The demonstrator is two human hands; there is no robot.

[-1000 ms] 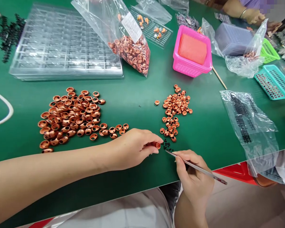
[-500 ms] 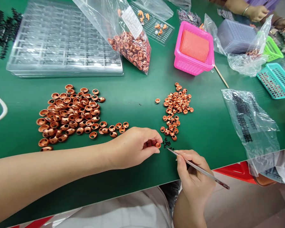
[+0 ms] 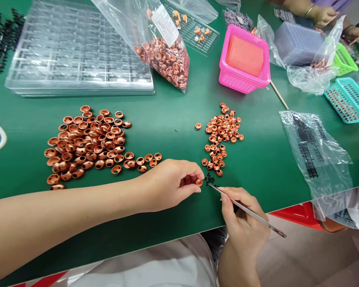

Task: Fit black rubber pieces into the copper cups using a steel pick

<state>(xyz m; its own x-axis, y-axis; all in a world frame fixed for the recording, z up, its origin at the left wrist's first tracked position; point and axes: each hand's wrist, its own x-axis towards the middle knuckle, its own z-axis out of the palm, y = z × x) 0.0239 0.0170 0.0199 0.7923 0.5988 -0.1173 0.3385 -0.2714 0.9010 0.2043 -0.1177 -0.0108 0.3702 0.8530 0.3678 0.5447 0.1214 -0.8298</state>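
Between the thumb and fingers of my left hand (image 3: 173,185) is a small copper-coloured cup (image 3: 198,182) with a hole in it. My right hand (image 3: 247,223) is closed around metal tweezers (image 3: 245,209). The tweezers' tips reach a cluster of tiny black pieces (image 3: 209,178) just right of the cup; whether a piece is between them is too small to tell. Beyond lies a pile of smaller copper-coloured cups (image 3: 224,127). Left of my hand a larger pile of copper-coloured cups (image 3: 89,143) spreads over the green table (image 3: 167,119).
Stacked clear trays (image 3: 77,52) stand at the back left beside a bag of copper-coloured cups (image 3: 167,63). A pink basket (image 3: 243,79) holds an orange block. A plastic bag with black strips (image 3: 314,151) overhangs the right edge. Another person's hand (image 3: 324,16) is at the far right.
The tweezers' tips have shifted slightly left and up, onto the black pieces. My left hand keeps hold of the cup in nearly the same place.
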